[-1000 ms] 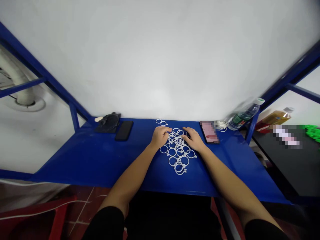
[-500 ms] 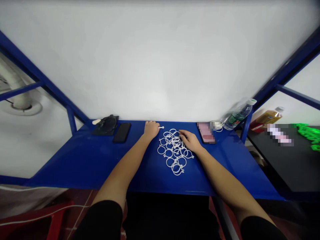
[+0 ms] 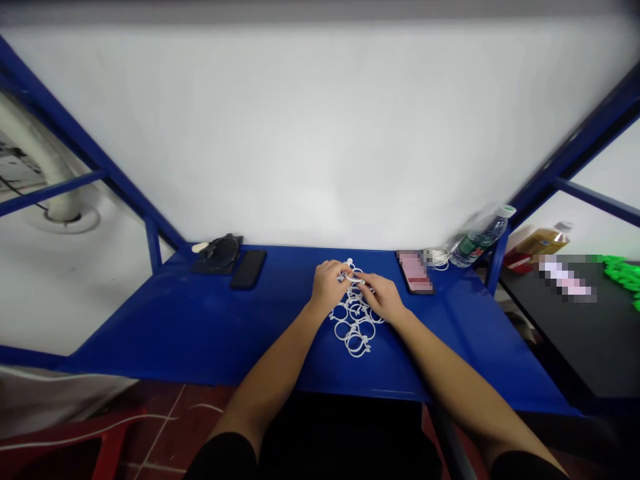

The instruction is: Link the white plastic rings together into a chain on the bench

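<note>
Over the far end of a pile of white plastic rings (image 3: 356, 343), my two hands have come close together. My left hand (image 3: 330, 288) is closed, pinching a white plastic ring (image 3: 354, 277) between thumb and fingers. Opposite it, my right hand (image 3: 384, 297) has its thumb and fingertips closed at the other end of that ring. Each loose ring has a small knobbed clasp on its side. Part of the pile is hidden under both hands.
Left on the blue table (image 3: 165, 327) lie a dark phone (image 3: 249, 269) and a crumpled black bag (image 3: 220, 253). To the right are a lit phone (image 3: 414, 272), a white cable (image 3: 439, 259) and a water bottle (image 3: 483, 237). A white wall (image 3: 320, 133) stands behind.
My left hand has moved right with the white ring, from beside the pile to over it. My right hand has stayed by the pile, its fingertips now at the ring. The view has shifted slightly.
</note>
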A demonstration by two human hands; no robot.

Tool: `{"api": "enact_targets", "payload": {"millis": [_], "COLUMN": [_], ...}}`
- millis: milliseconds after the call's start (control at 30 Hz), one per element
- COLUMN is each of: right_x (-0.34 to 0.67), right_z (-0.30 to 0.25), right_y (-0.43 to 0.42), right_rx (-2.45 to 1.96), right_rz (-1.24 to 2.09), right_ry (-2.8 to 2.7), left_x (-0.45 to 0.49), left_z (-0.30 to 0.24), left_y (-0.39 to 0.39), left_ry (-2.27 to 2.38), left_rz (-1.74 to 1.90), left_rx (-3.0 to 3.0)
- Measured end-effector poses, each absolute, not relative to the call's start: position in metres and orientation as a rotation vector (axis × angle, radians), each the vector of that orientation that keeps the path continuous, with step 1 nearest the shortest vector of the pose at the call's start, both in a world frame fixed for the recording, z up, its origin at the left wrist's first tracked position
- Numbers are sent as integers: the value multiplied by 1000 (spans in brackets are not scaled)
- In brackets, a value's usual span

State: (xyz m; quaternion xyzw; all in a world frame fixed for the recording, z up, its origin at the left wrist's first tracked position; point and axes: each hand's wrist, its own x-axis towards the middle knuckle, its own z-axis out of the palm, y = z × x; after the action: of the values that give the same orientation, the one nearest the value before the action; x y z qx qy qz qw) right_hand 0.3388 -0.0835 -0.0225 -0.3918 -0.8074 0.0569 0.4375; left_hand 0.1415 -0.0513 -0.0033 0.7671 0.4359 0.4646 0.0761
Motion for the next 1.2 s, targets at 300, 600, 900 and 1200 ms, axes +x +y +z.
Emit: {"api": "enact_targets", "payload": {"millis": [300,600,900,1200], "right_x": [336,340,341,339], "right_z": [-27,-30,-27,-23], "right_y": [-79,-78,-79,-84], "right_rx": [-1149,-1126,-1133,-1104], "right_rz": [519,523,396,295], "right_ry": [-1394,-1401,-1551,-1725], "left_x": [127,135,132,133], "left_z": [-18,-17,0,-2], "left_y": [-51,-43,-56,-53], "left_ry": [1149,1051,937,758], "left_rz": [1373,1446,1207,1175], "left_rx": [2072,1290,1298,1061]}}
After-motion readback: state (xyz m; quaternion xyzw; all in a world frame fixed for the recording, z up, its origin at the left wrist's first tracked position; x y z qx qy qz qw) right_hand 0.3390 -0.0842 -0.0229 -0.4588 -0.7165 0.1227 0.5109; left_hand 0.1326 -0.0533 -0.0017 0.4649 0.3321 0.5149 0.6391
